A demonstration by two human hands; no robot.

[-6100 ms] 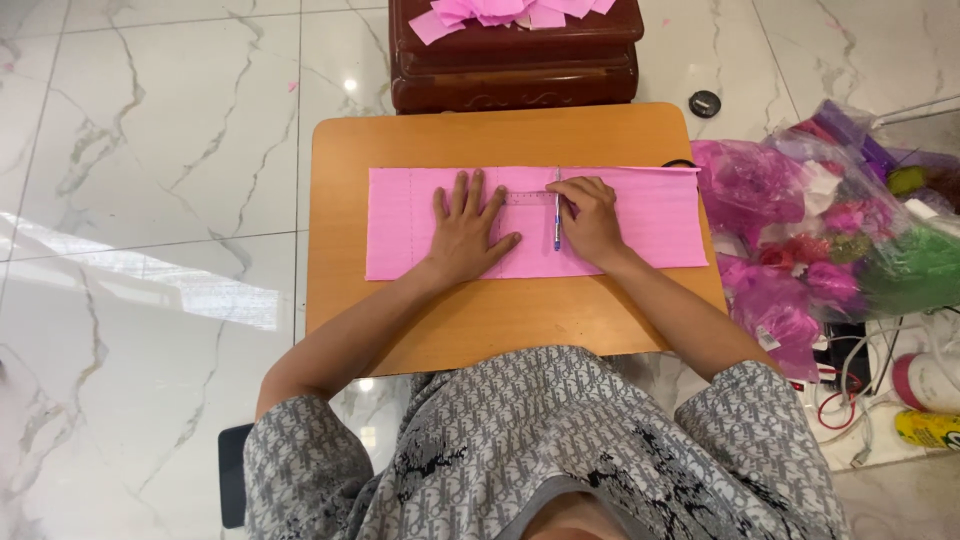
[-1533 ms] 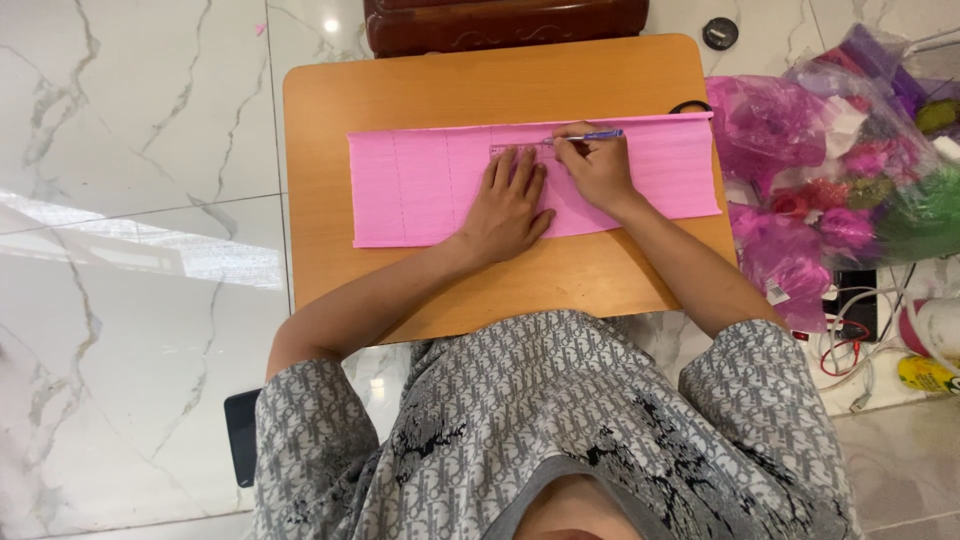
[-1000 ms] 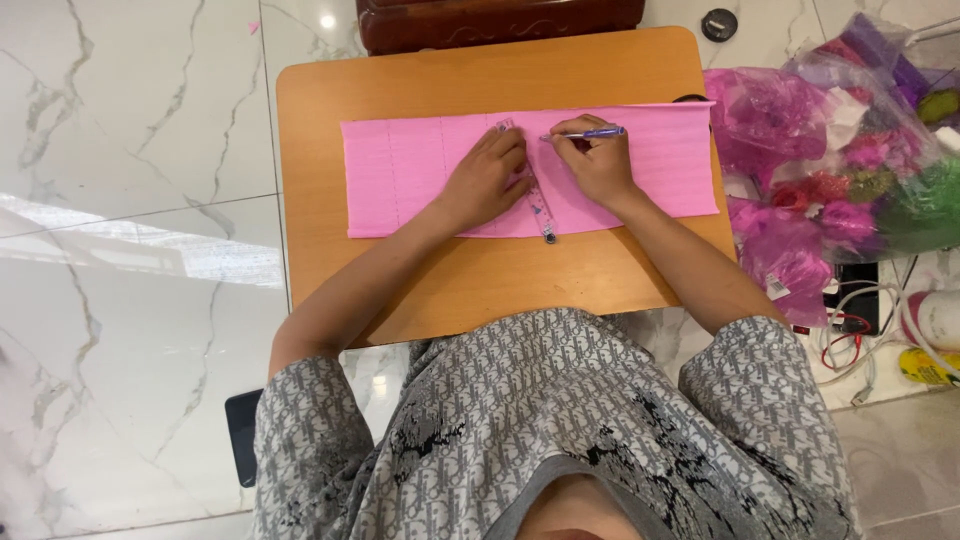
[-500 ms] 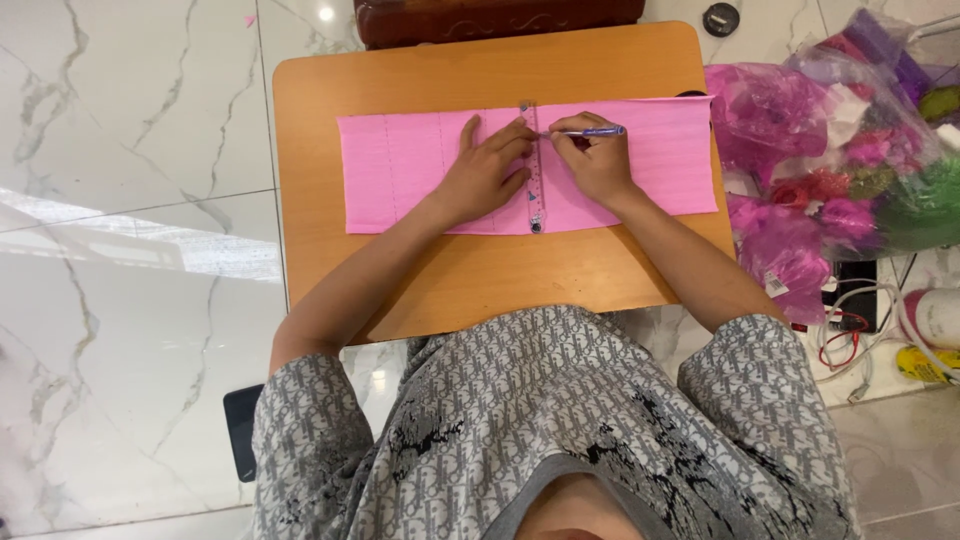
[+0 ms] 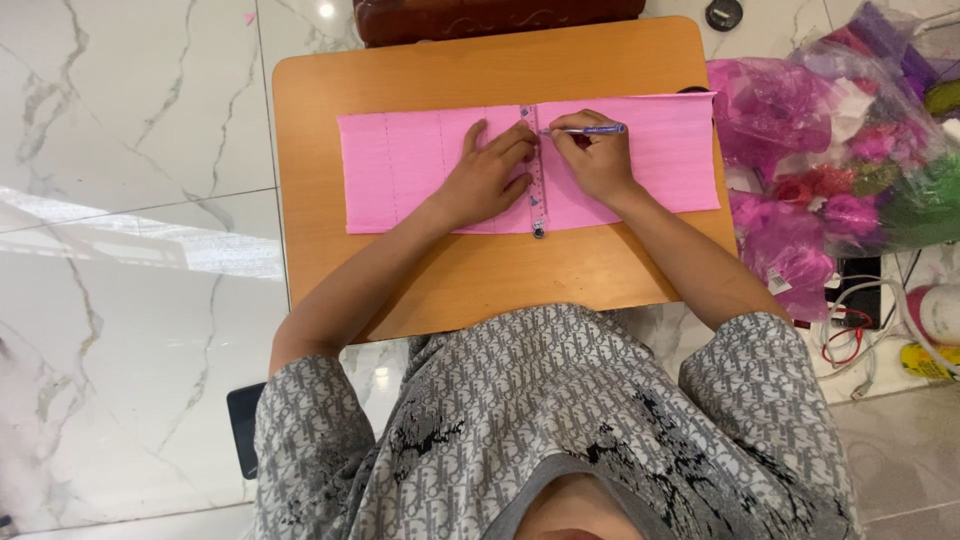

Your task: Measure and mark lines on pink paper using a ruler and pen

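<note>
Marble floor (image 5: 130,150), white, grey-veined, all round; wooden desk (image 5: 470,270) in the middle, person seated at its near edge in a grey patterned top; dark wooden chest (image 5: 480,15) beyond the far edge; heap of bags (image 5: 850,150) with pink, purple and green stuff on the floor to the person's right, cables (image 5: 850,340) and a white bottle (image 5: 940,312) near it; a small dark round thing (image 5: 723,13) on the floor by the chest.

Pink sheet (image 5: 400,170) lies flat across the desk, long side left to right, faint lines ruled across it; nothing lies on it but ruler and hands.

Both forearms reach forward over the near edge and converge at mid-sheet.

Clear ruler (image 5: 536,180) lies across the sheet's width, near end jutting just past the near edge.

Left hand (image 5: 490,180): palm down, fingers loosely spread, fingertips pressing the ruler's left side.

Right hand (image 5: 595,160): just right of the ruler, fingers curled, pinching a blue pen (image 5: 590,129); tip against the ruler's edge near the far end.
</note>
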